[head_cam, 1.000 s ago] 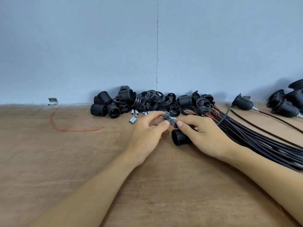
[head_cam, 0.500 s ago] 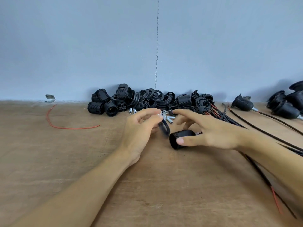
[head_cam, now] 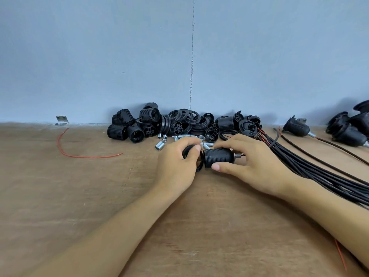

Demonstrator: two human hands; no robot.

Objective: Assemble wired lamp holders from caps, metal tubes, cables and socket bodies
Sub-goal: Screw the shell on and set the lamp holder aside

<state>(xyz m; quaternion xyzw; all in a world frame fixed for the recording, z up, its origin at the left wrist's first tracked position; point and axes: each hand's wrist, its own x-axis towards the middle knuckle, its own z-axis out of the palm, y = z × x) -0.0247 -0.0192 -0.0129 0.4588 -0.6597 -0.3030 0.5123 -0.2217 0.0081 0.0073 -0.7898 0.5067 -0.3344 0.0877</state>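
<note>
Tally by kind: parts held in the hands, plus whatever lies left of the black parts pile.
Socket body, gripped by right hand: 1
Black ring, pinched by left hand: 1
Red wire: 1
Metal bracket: 1
Total: 4

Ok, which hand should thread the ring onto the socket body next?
Probably the left hand: it pinches the black ring at the open end of the socket body, which the right hand grips and steadies.
</note>
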